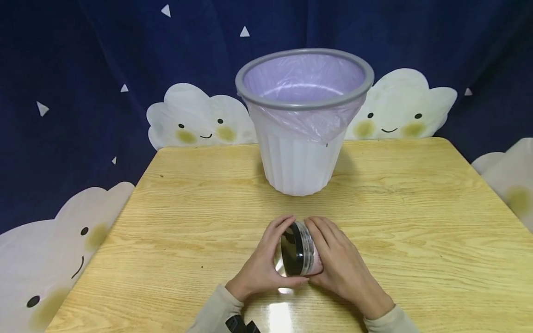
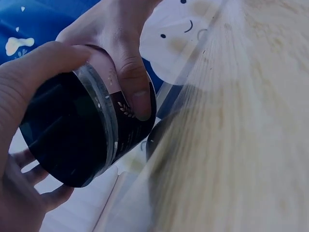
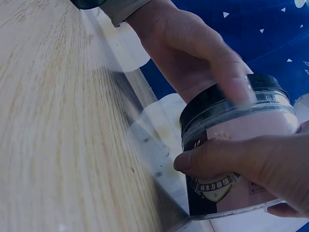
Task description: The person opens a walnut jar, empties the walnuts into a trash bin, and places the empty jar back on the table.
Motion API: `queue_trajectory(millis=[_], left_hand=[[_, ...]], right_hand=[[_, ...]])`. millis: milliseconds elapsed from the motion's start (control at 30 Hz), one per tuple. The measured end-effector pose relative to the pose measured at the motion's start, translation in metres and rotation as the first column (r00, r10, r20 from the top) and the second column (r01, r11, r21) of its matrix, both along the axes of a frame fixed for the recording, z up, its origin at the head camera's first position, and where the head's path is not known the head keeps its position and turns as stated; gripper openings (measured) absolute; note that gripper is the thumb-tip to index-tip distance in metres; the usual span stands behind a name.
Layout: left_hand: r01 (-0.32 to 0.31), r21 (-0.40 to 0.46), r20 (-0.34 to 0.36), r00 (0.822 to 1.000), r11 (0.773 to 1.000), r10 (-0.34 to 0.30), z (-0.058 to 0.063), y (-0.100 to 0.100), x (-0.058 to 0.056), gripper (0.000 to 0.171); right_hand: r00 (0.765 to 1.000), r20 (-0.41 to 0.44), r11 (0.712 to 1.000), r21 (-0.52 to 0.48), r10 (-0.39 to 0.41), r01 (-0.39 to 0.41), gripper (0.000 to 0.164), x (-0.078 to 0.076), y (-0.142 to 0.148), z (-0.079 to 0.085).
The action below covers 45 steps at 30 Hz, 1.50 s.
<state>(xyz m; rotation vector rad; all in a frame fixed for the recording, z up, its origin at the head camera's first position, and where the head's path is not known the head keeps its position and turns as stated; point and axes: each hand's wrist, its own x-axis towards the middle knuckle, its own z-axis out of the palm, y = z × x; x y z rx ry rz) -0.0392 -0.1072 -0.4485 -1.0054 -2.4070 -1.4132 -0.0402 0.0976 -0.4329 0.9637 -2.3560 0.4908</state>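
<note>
Both hands hold a round jar (image 1: 307, 249) low over the front of the table, tipped on its side with its black lid (image 1: 291, 252) facing left. My left hand (image 1: 263, 263) spans the lid, fingers at its far edge and thumb along the near edge. Around the jar's body curls my right hand (image 1: 343, 261), its thumb (image 3: 217, 158) lying across the pink and black label (image 3: 241, 186). A clear band shows between lid and label. The jar's contents are hidden.
Behind the hands, a white trash bin (image 1: 297, 162) with a grey rim and a purple-tinted liner bag stands on the wooden table (image 1: 187, 208). A dark blue curtain (image 1: 200, 46) with white clouds and triangles hangs around the table's back and sides.
</note>
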Motion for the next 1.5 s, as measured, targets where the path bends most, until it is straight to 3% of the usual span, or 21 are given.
queue_trajectory(millis=[133,367,667,800,867,1033,1167,1300,1500], left_hand=[[0.022,-0.022,-0.026,0.999,1.000,-0.022,-0.001,0.000,-0.001,0.113],[-0.006,0.003,0.014,1.000,1.000,0.006,-0.003,-0.002,0.003,0.112],[-0.026,0.036,-0.008,1.000,0.999,0.027,-0.008,-0.005,0.002,0.112],[-0.057,0.023,0.048,0.997,0.998,0.056,-0.007,-0.005,0.001,0.115],[-0.108,-0.008,0.086,0.990,0.994,0.109,-0.006,-0.006,0.001,0.118],[-0.270,-0.120,0.159,0.945,0.955,0.287,-0.001,-0.008,0.002,0.118],[-0.323,-0.209,0.186,0.913,0.923,0.362,0.000,-0.009,0.000,0.114],[-0.316,-0.295,0.185,0.907,0.902,0.378,-0.001,-0.010,-0.002,0.107],[-0.278,-0.372,0.196,0.909,0.885,0.368,-0.005,-0.011,-0.004,0.094]], right_hand=[[1.000,0.004,1.000,0.000,-0.003,0.003,0.113,0.001,0.000,0.001],[1.000,0.023,1.000,0.007,-0.010,0.010,0.114,0.003,0.000,-0.002],[0.999,0.021,0.999,-0.038,-0.036,0.037,0.113,0.000,-0.003,-0.006],[0.994,0.060,0.990,-0.098,-0.092,0.098,0.113,-0.002,-0.002,-0.007],[0.987,0.106,0.980,-0.141,-0.123,0.137,0.112,-0.004,0.000,-0.007],[0.931,0.323,0.927,-0.270,-0.168,0.261,0.107,-0.006,0.003,-0.007],[0.885,0.422,0.886,-0.310,-0.195,0.344,0.109,-0.005,0.005,-0.007],[0.857,0.446,0.862,-0.294,-0.257,0.412,0.115,-0.003,0.007,-0.006],[0.796,0.528,0.843,-0.247,-0.297,0.478,0.115,-0.005,0.008,-0.003]])
